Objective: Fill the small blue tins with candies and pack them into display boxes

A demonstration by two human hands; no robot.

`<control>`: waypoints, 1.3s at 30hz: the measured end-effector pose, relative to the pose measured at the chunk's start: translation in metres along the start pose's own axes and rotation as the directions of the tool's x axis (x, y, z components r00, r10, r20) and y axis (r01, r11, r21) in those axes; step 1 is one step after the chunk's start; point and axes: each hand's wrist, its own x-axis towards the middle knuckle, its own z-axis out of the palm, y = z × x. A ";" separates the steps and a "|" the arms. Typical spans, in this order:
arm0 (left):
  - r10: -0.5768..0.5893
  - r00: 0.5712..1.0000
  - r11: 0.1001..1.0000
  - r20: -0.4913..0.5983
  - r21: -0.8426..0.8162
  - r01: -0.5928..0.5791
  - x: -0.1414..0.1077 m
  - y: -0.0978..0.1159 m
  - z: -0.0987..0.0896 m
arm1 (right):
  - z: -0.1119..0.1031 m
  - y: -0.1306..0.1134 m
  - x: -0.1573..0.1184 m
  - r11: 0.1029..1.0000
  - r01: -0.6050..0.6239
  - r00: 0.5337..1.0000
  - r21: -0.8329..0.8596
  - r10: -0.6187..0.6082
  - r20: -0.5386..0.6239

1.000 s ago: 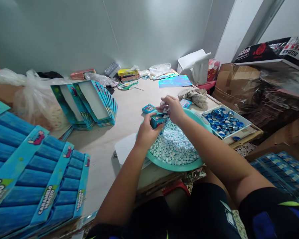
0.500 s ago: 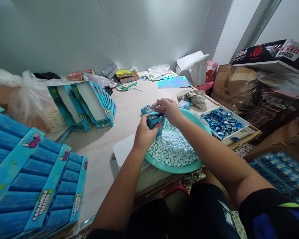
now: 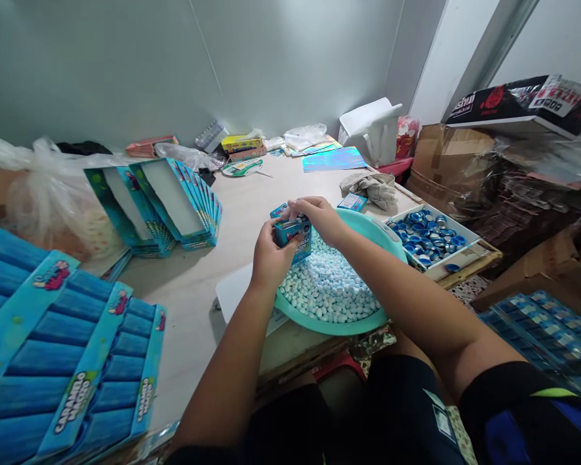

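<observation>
My left hand [image 3: 271, 255] is wrapped round a small blue printed candy box [image 3: 303, 240], holding it upright over the near left part of a turquoise basin [image 3: 336, 328]. Small pale candies [image 3: 341, 294] fill the bottom of the basin. At the top of the box, my right hand [image 3: 317, 216] has its fingers pinched together; whatever sits between the fingertips is too small to make out. Another small blue box [image 3: 278, 210] lies on the table just behind the held one and is partly hidden by the hands.
A white tray of blue caps [image 3: 428, 237] stands right of the basin, near a grey cloth [image 3: 369, 189]. Folded blue display boxes [image 3: 169, 200] stand at the left, with stacked blue cartons [image 3: 72, 349] nearer. Cardboard boxes [image 3: 448, 155] rise at the right.
My right hand has come down from above the candy box, its fingers closing together at the box top. The left hand keeps its hold. The whole view has shifted slightly.
</observation>
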 end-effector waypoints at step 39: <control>-0.043 0.995 0.991 -0.092 -0.129 0.031 -0.002 0.002 -0.003 | 0.002 -0.001 -0.006 0.873 0.223 0.970 -0.433 -0.242 0.012</control>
